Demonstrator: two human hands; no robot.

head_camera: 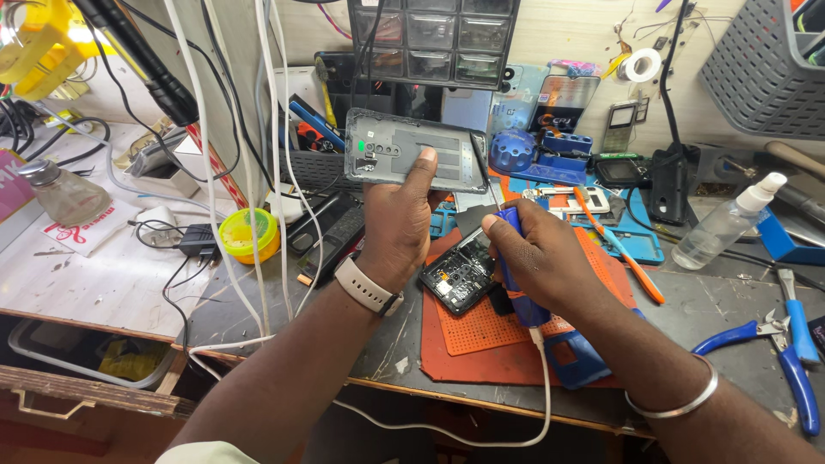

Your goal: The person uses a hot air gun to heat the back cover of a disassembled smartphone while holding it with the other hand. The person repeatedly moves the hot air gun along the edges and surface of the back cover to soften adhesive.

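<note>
Your bench (pixel 730 292) was a proper repair-shop mess: dark worktop with an orange perforated mat (pixel 481 322) in the middle, white cables (pixel 258 172) hanging down on the left, and a grey basket (pixel 756 69) up on the wall. Your left hand (pixel 395 223) was closed on a grey phone back cover (pixel 412 155), thumb pressed flat on its inner face, holding it up above the mat. Your right hand (pixel 537 258) was wrapped tight around a blue corded tool (pixel 516 266), tip pointing down. The opened phone body (pixel 460 275) lay on the mat right between your two hands, just below the cover and touching or nearly touching the tool tip. Blue-handled pliers (pixel 786 344) sat well off to the right of your right hand, and a clear spray bottle (pixel 726 223) stood behind them.
</note>
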